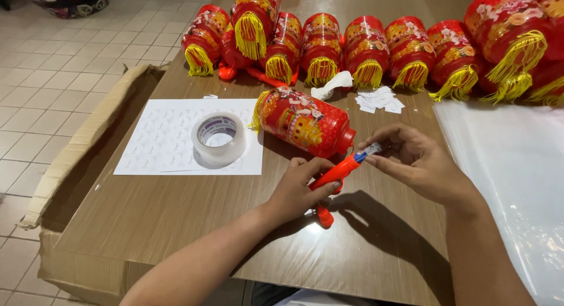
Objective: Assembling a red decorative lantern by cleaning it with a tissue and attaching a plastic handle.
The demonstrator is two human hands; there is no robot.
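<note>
My left hand (299, 188) grips an orange plastic handle (329, 179) low over the wooden table (176, 218). My right hand (414, 162) pinches a small white and blue sticker (369, 151) at the handle's upper end. Just beyond the hands lies a red cylindrical lantern (305, 122) on its side, with a yellow tassel at its left end and an orange cap at its right.
A roll of clear tape (218, 138) rests on a white sticker sheet (155, 141). Several red lanterns with yellow tassels (364, 50) line the far edge. Peeled paper scraps (379, 100) lie behind. Clear plastic sheets (511, 165) cover the right; a cardboard box (64, 165) stands left.
</note>
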